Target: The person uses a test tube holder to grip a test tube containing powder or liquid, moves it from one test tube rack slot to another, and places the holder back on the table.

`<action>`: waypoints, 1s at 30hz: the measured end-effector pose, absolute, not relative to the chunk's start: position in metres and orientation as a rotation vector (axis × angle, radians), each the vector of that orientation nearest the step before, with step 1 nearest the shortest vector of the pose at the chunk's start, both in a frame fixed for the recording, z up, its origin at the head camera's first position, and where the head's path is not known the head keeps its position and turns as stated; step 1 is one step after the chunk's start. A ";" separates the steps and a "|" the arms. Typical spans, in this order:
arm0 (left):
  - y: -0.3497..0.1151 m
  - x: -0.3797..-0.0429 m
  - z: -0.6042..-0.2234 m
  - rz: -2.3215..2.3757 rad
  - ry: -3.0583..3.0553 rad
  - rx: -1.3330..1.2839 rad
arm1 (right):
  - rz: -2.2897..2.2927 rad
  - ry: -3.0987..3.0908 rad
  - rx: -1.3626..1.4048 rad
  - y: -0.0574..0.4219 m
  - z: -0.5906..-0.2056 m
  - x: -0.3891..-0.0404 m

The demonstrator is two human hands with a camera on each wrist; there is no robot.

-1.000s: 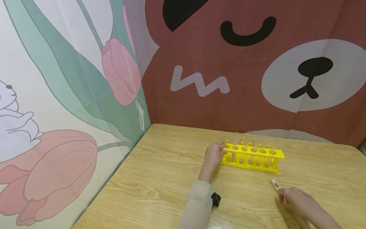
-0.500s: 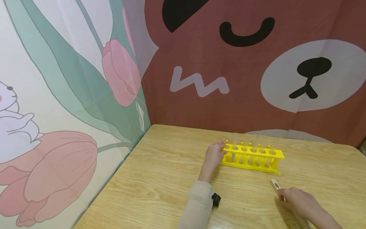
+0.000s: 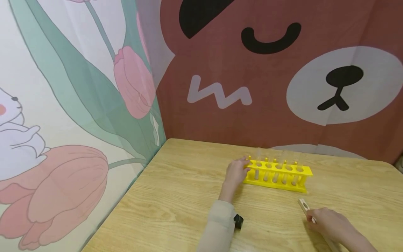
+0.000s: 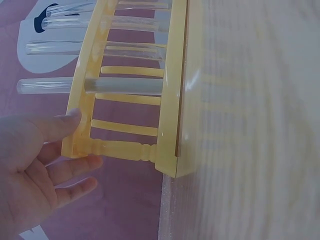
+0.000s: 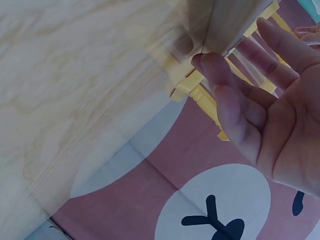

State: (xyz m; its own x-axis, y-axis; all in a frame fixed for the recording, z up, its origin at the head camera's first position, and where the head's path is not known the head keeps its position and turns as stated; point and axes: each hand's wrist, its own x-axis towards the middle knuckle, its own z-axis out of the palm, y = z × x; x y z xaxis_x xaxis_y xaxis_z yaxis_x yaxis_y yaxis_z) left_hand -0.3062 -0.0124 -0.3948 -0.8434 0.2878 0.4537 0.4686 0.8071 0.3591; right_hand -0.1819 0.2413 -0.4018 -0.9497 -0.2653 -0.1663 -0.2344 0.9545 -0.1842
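A yellow test tube rack (image 3: 274, 169) stands on the wooden table, with several clear test tubes upright in its holes. My left hand (image 3: 235, 172) grips the rack's left end. In the left wrist view its thumb lies on the top plate, fingers beneath, near the closest test tube (image 4: 45, 86). In front of the rack's right end, my right hand (image 3: 329, 220) holds a flat wooden test tube clamp (image 3: 303, 203) low over the table. The clamp's near part is mostly hidden under that hand. In the right wrist view the fingertips meet the clamp's wood (image 5: 232, 25).
A black device (image 3: 238, 221) sits at the left wrist by the beige sleeve (image 3: 217, 224). The wooden table (image 3: 176, 182) ends at the back against a brown bear-print cloth (image 3: 214, 126). On the left hangs a tulip-print cloth (image 3: 78, 115).
The head view has tilted up slightly, so the scene sits a little lower. Both hands keep their holds on the rack and the clamp.
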 end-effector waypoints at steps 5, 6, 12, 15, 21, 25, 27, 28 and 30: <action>-0.013 -0.307 -0.397 -0.591 -2.584 -0.601 | -0.220 2.902 -0.377 0.242 -0.401 -0.183; -0.014 -0.307 -0.398 -0.580 -2.578 -0.606 | -0.213 2.902 -0.382 0.243 -0.401 -0.184; -0.018 -0.303 -0.394 -0.564 -2.583 -0.612 | -0.180 2.927 -0.404 0.247 -0.398 -0.186; -0.020 -0.301 -0.391 -0.513 -2.620 -0.604 | -0.190 2.962 -0.434 0.247 -0.396 -0.187; -0.024 -0.297 -0.386 -0.396 -2.642 -0.561 | -0.226 3.004 -0.449 0.246 -0.393 -0.189; -0.027 -0.293 -0.381 -0.332 -2.598 -0.557 | -0.237 3.010 -0.447 0.246 -0.391 -0.189; -0.029 -0.290 -0.378 -0.291 -2.582 -0.562 | -0.240 3.014 -0.448 0.246 -0.392 -0.188; -0.030 -0.289 -0.378 -0.270 -2.579 -0.566 | -0.240 3.017 -0.449 0.246 -0.392 -0.188; -0.032 -0.287 -0.376 -0.228 -2.585 -0.578 | -0.241 3.027 -0.451 0.246 -0.393 -0.187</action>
